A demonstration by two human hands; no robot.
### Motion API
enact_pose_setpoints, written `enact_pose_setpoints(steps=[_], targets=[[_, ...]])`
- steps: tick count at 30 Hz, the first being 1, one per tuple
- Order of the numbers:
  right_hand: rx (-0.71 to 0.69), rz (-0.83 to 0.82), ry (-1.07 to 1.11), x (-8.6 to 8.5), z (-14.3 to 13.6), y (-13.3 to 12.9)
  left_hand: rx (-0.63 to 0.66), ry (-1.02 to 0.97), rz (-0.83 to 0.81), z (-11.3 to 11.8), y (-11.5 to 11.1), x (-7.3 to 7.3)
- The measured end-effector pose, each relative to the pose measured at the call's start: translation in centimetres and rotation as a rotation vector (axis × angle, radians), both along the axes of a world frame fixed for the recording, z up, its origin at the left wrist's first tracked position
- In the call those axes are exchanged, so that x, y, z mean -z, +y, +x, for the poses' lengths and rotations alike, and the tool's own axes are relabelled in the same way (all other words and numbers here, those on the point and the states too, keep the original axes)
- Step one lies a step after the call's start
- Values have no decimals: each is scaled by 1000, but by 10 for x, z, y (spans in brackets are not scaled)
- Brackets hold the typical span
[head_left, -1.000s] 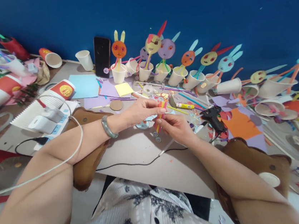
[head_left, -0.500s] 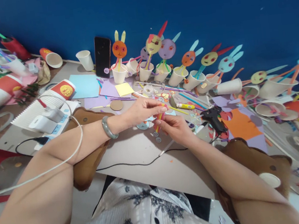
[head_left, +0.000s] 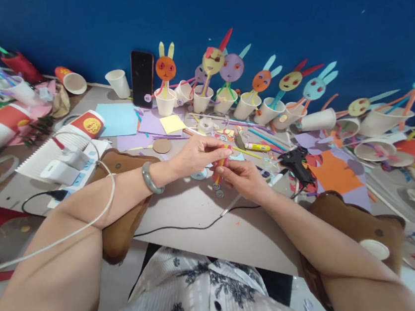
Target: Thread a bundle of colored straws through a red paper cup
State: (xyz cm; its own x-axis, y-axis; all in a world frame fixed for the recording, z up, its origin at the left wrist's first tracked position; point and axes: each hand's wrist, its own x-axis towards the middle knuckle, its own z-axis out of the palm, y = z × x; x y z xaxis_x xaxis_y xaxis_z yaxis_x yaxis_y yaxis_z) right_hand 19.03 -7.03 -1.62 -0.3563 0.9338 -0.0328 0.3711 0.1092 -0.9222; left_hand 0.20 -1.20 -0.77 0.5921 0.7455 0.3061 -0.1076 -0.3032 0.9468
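Over the middle of the table, my left hand (head_left: 202, 153), with a bangle at its wrist, pinches the upper end of narrow yellow and pink strips (head_left: 222, 164). My right hand (head_left: 245, 177) grips the same strips lower down, its thumb and fingers closed on them. Fingers cover much of the strips, so I cannot tell whether they are paper or straws. Just below lie small round discs (head_left: 218, 193) with drawn marks. A pale blue paper piece (head_left: 199, 174) is partly hidden beneath my left hand.
Paper cups with rabbit-faced figures (head_left: 233, 67) line the blue wall. A black glue gun (head_left: 296, 165) lies right of my hands, near orange paper (head_left: 334, 171). A black cable (head_left: 186, 228) crosses in front. Chargers (head_left: 59, 172) sit in a power strip at left; a phone (head_left: 142, 78) stands behind.
The yellow and pink strips have shifted slightly between my fingers, with more yellow showing at the top. Both hands stay in nearly the same place.
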Motion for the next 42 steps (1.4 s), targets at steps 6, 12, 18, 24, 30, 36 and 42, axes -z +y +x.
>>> enact_pose_setpoints(steps=[6,12,18,24,30,36,42], targets=[[10,-19,56,2,0,0,12,-10,-76,-1,-2,-3],[21,-21,60,2,-1,-1,41,-31,-121,0,-1,-4],[19,-32,48,-1,-2,-1,28,-37,-104,0,-1,-2],[27,-36,49,-1,-3,-1,47,-31,-129,0,-2,-2],[32,-32,42,1,-1,0,22,-27,-124,0,-2,-2],[31,-34,52,2,-1,0,69,-46,-170,0,-2,-4],[66,-35,73,1,-4,-2,84,-30,-279,2,0,0]])
